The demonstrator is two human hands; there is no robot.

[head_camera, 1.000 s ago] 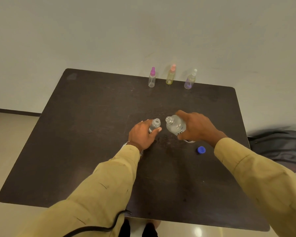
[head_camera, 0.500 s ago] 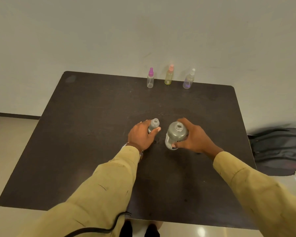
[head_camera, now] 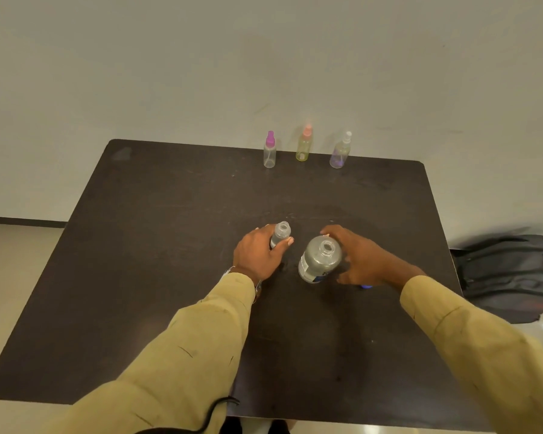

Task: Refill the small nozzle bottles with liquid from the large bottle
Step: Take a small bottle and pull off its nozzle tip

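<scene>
Standing at table [head_camera: 170,245] centre, small bottle [head_camera: 281,234] gripped by left hand [head_camera: 257,256]; right hand [head_camera: 362,261] against large bottle [head_camera: 320,260] just right, grasp undeterminable. Large bottle likely heavy, smooth, squeezable: take mid-body.

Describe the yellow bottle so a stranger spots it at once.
On the dark table, three small bottles stand along the far edge. The yellow bottle stands between the clear bottle and the purple bottle; only it has an orange cap.
</scene>
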